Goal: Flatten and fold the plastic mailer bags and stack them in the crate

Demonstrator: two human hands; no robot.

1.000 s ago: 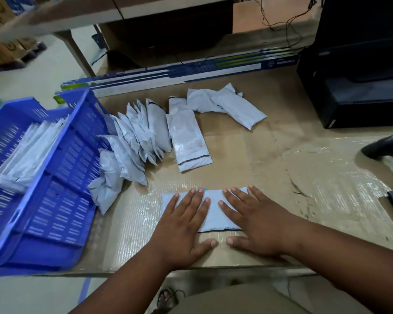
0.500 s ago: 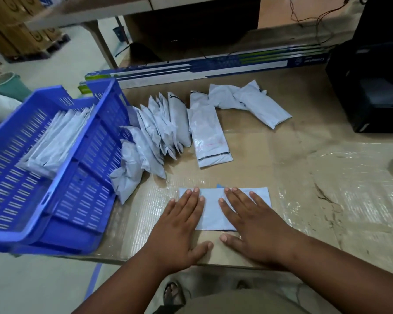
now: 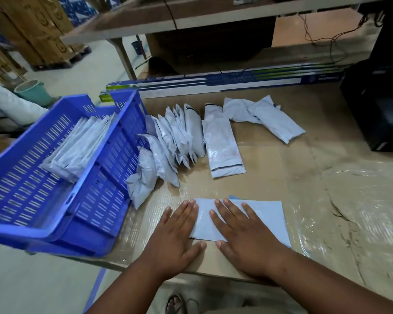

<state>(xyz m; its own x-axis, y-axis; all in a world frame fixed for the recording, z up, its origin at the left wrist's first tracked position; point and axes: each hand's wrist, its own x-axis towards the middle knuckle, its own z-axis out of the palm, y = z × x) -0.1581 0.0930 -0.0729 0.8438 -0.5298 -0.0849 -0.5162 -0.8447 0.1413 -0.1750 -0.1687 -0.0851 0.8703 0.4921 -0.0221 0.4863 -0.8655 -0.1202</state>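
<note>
A pale blue-grey mailer bag lies flat on the table near its front edge. My left hand rests flat on the bag's left end with straight fingers. My right hand presses flat on the bag's middle. A row of puffy unflattened mailer bags leans against the blue crate at the left. Several folded bags lie stacked inside the crate. One long bag lies flat behind my hands, and two more bags lie at the back.
The cardboard-covered table carries crinkled clear film at the right. A long blue and white carton lies along the back edge. A black device stands at the far right. Boxes and a green bucket stand on the floor to the left.
The camera has swung left and up, so the table scene sits further right. My left hand has slid to the bag's left edge, and more of the bag shows right of my right hand.
</note>
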